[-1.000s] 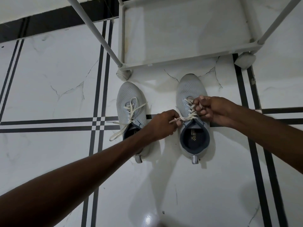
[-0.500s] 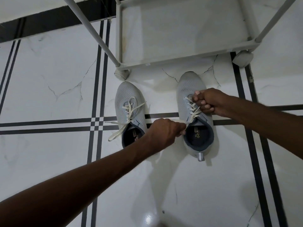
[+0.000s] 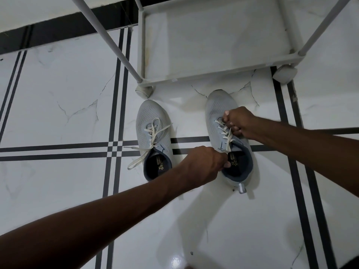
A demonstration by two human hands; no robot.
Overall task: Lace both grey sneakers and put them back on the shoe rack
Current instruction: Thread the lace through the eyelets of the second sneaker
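Glossy white marble-look floor tiles (image 3: 58, 105), veined with fine grey cracks and crossed by paired black stripes, are catching the light as a person is bending over two grey sneakers. Both shoes are sitting side by side on the floor, toes pointing toward a pale shoe rack (image 3: 213, 74) whose bare bottom shelf and round feet are standing just beyond them, its slim tubular posts rising out of view. The left sneaker (image 3: 149, 121), soft perforated mesh with a dark padded collar, is lying untouched, its flat cream lace (image 3: 153, 136) criss-crossed loosely and trailing onto the tile. The right sneaker (image 3: 217, 109), with a small loop at its heel, is being worked on. The right hand (image 3: 238, 121) is hovering over its tongue, fingers pinched closed on the lace crossings (image 3: 224, 131). The left hand (image 3: 206, 162) is reaching in at the collar, fingers curled tight around the end of the same lace. A black skirting band (image 3: 58, 30) is running along the far wall.
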